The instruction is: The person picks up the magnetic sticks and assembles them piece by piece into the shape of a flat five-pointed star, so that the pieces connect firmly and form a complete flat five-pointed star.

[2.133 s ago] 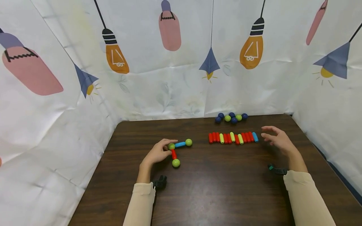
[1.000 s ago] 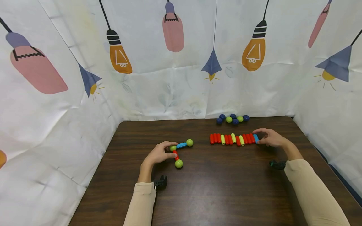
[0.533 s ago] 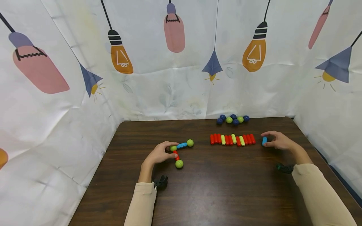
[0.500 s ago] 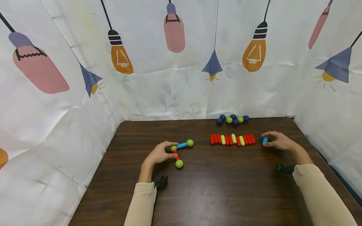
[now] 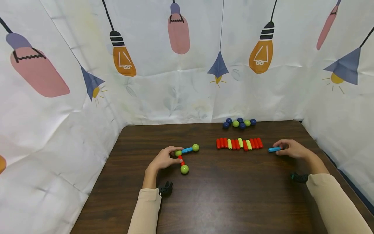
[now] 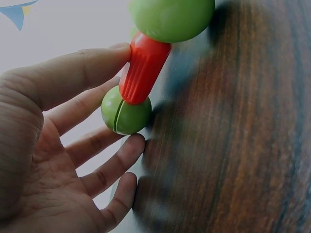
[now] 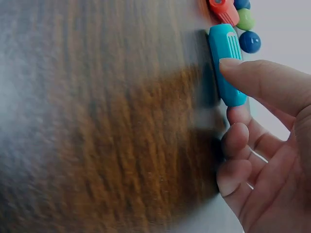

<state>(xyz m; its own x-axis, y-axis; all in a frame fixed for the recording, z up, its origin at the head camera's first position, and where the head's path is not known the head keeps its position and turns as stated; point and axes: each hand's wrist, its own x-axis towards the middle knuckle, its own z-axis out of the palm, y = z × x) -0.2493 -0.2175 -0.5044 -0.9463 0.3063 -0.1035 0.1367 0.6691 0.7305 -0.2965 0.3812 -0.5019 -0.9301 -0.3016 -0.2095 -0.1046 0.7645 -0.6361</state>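
Note:
On the left of the table, my left hand [image 5: 163, 159] holds a joined toy piece at its corner ball [image 5: 178, 153]. A blue rod [image 5: 187, 150] runs from that green ball to another green ball [image 5: 195, 147]. A red rod [image 6: 145, 68] leads to a nearer green ball [image 6: 170, 17]; my left thumb lies against this rod, with fingers at the corner ball. At the right, my right hand [image 5: 294, 150] pinches a loose blue rod [image 7: 226, 63] between thumb and fingers, its free end pointing left. The rod is close to the tabletop.
A row of red rods [image 5: 235, 144] and yellow rods [image 5: 229, 144] lies between the hands, towards the back. Behind it, several dark blue balls [image 5: 242, 126] and two green balls [image 5: 235, 123] sit near the far edge. A printed white cloth [image 5: 187, 91] hangs behind the table [image 5: 222, 195].
My right hand has taken the blue rod from the row's right end, drawn it rightward and turned it to lie sideways. My left hand keeps its place on the joined piece.

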